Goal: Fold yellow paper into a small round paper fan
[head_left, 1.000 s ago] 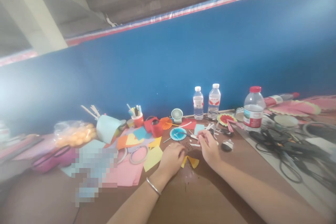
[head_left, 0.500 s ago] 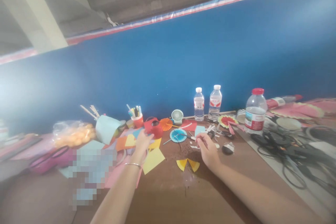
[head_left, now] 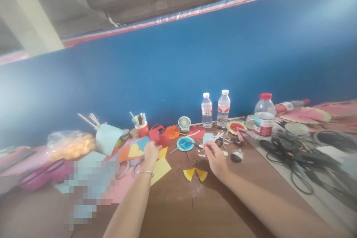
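Note:
My left hand is over the coloured paper sheets, just in front of a red rounded object. Its fingers point away from me, and their tips are hidden. On the other side, my right hand has its thumb and fingers pinched together above the table. What they hold, if anything, is too small to name. A thin dark stick lies between that hand and a blue pleated paper fan. Closer to me sits a folded yellow paper fan piece, touched by neither hand.
Two water bottles stand at the back, with a larger red-capped bottle to their right. Black cables tangle at the right. A cup of pens, a small fan and a purple case are also on the table.
My left hand's fingers, spread toward the red object before, now look drawn in over the paper. My right hand keeps its pinch. The whole view has shifted slightly.

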The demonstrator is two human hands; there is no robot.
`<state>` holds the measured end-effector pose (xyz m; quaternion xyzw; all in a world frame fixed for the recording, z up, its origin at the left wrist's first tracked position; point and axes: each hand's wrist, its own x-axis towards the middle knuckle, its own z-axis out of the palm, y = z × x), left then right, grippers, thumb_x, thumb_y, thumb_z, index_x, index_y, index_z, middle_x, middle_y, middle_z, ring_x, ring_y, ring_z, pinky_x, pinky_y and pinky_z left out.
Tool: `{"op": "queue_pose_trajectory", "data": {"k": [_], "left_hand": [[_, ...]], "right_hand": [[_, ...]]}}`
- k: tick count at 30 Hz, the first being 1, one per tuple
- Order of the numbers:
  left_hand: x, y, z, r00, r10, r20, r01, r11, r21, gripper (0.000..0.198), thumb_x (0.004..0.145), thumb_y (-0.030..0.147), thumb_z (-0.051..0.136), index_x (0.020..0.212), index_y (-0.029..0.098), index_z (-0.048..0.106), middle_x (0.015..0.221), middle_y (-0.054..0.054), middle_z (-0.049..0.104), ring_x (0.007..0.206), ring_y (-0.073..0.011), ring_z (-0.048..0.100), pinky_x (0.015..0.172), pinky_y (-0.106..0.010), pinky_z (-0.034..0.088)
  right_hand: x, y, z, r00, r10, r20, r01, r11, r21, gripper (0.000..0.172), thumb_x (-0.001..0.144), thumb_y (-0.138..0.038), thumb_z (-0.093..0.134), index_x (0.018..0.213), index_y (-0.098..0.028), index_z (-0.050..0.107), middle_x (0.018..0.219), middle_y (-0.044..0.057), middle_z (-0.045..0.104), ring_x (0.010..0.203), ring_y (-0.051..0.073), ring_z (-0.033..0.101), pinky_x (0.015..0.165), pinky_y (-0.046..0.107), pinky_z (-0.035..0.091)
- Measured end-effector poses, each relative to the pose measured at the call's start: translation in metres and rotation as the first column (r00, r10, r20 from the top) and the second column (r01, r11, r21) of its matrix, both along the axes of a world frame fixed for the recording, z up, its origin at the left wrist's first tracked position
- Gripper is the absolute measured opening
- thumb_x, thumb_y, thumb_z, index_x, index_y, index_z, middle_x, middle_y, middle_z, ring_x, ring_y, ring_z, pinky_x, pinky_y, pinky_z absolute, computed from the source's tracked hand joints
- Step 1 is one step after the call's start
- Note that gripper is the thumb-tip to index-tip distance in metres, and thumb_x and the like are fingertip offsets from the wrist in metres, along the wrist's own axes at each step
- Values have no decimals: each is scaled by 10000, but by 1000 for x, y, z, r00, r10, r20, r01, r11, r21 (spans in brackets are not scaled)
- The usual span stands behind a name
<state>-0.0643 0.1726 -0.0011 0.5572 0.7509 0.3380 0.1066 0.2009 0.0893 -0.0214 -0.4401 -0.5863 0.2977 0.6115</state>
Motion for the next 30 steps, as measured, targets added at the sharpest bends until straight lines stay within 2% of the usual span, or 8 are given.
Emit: {"op": "queue_pose_trajectory", "data": {"k": [10, 13, 15, 17, 19, 21, 24, 30], "left_hand": [[-14, 14, -4, 998, -58, -32, 53, 990, -133, 170, 690, 243, 585, 554, 141, 572, 603, -51, 591, 712, -201, 592, 643, -275, 412], [-14, 16, -7, 998, -58, 30, 63, 980, -188, 197, 775, 289, 525, 825, 110, 590, 836, -58, 598, 790, -172, 571, 700, -313, 452], [-12, 19, -8, 996, -40, 77, 55, 977, -208, 278, 807, 310, 488, 1024, 140, 521, 1022, -65, 546, 883, -171, 544, 744, -351, 462], [-11, 21, -9, 993, -15, 120, 40, 976, -213, 320, 813, 314, 480, 1100, 170, 472, 1103, -66, 501, 939, -178, 523, 769, -369, 460], [-10, 22, -9, 987, 10, 159, 23, 979, -205, 286, 803, 312, 494, 1038, 151, 513, 1025, -61, 542, 890, -176, 545, 735, -342, 464], [-10, 23, -7, 980, 33, 198, 3, 984, -177, 204, 769, 295, 527, 853, 118, 583, 810, -54, 597, 764, -182, 581, 631, -289, 452], [-11, 21, -5, 958, 63, 279, -34, 993, -109, 145, 677, 244, 549, 576, 142, 567, 508, -39, 545, 587, -196, 583, 478, -253, 368], [-15, 24, 6, 851, 108, 513, -107, 994, -32, 144, 641, 264, 478, 711, 154, 541, 510, -13, 532, 450, -135, 521, 399, -214, 334]], "right_hand": [[-1, 0, -2, 1000, 0, 12, 0, 1000, -20, 138, 821, -307, 400, 844, -197, 480, 702, 9, 506, 627, 158, 494, 590, 280, 421], [-1, 0, -3, 1000, -2, 10, 2, 1000, -14, 139, 821, -306, 401, 845, -197, 484, 688, 4, 502, 613, 153, 492, 580, 276, 417], [-1, 1, -3, 1000, -3, 15, 3, 1000, -13, 140, 823, -306, 398, 842, -197, 484, 690, 3, 506, 616, 152, 494, 584, 273, 415], [0, 1, -4, 1000, -2, 27, 3, 1000, -17, 140, 827, -305, 395, 842, -198, 484, 699, 3, 508, 627, 151, 497, 595, 272, 414], [0, 2, -5, 999, -1, 39, 2, 1000, -25, 140, 828, -305, 395, 848, -199, 484, 709, 3, 508, 635, 150, 499, 603, 269, 413], [0, 3, -6, 999, 1, 39, 1, 999, -35, 140, 826, -303, 400, 855, -197, 486, 715, 2, 513, 635, 148, 502, 604, 264, 411], [0, 5, -8, 1000, 0, 30, 2, 999, -36, 135, 819, -297, 409, 854, -195, 489, 718, 0, 521, 635, 145, 506, 604, 257, 408], [0, 6, -8, 998, -7, 66, 8, 1000, -23, 123, 816, -280, 402, 850, -197, 487, 735, 0, 530, 656, 146, 506, 611, 248, 397]]}}
